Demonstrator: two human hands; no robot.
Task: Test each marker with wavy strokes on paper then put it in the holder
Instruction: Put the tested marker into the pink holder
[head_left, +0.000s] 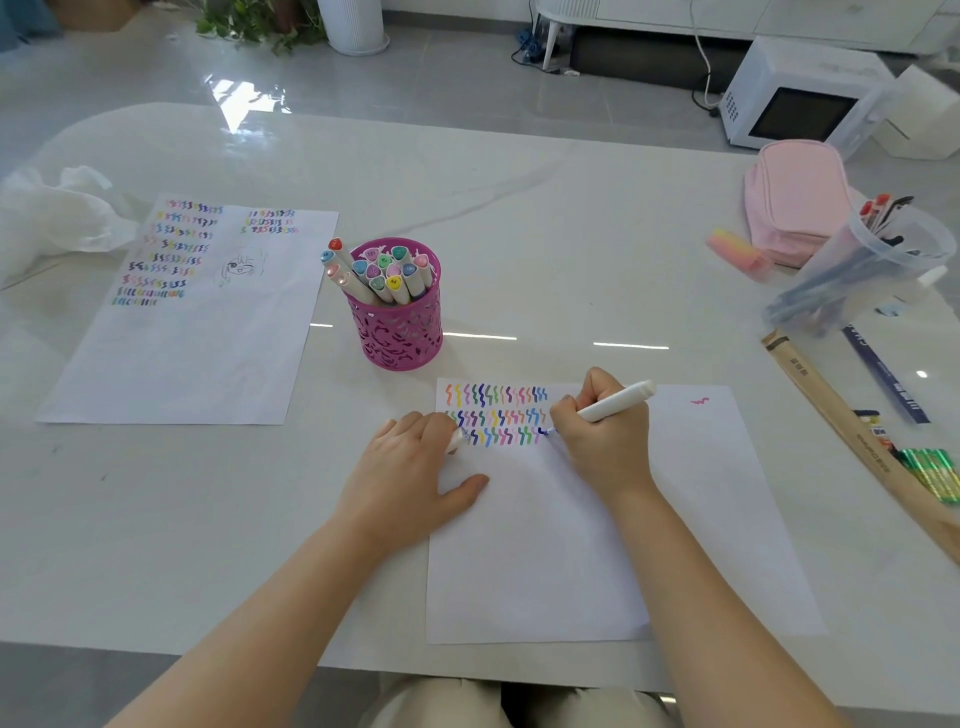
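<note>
While the table (519, 218) holds a sheet of paper (545, 545), a person tests a marker (613, 404).
Behind the sheet stands the pink holder (400, 327) full of markers; the left hand (415, 478) presses the paper, curled on a cap (456, 440); the right hand (605, 441) pinches the marker, tip on paper.

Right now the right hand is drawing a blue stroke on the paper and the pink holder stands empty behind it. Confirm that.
Not quite. The head view shows the pink holder full of capped markers, not empty. The rest holds: the right hand is drawing a blue stroke with a white marker on the paper.
</note>
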